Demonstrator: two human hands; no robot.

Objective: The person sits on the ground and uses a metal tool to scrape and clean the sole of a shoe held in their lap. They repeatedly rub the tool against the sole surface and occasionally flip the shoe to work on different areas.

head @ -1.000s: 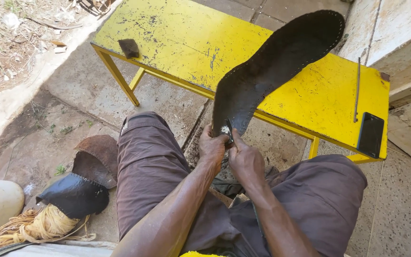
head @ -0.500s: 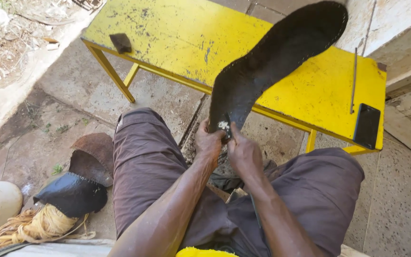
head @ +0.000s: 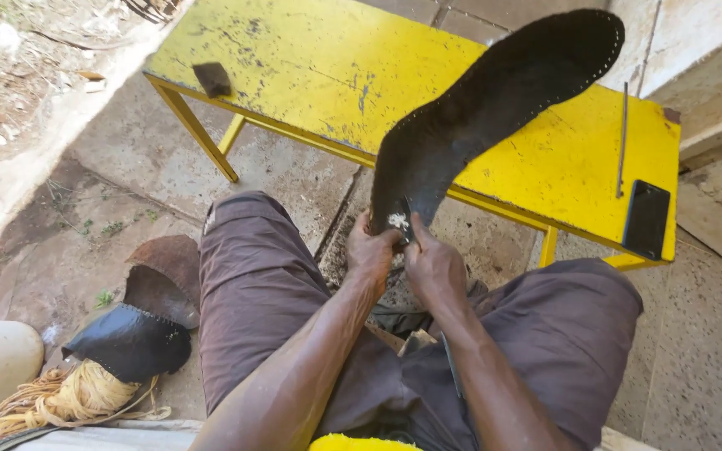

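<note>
Nearest the camera, the left hand (head: 371,250) and right hand (head: 432,267) meet over the person's lap, both closed in a pinch on the near, heel end of one black shoe sole (head: 478,117). From that grip the sole rises up and away to the right, its long axis slanting toward the far right corner, with stitch holes along its edge. Both hands sit equally near it. Beyond lies one yellow surface (head: 294,75), carrying one small dark block (head: 212,79), one thin metal rod (head: 622,138) and one black phone (head: 646,220).
</note>
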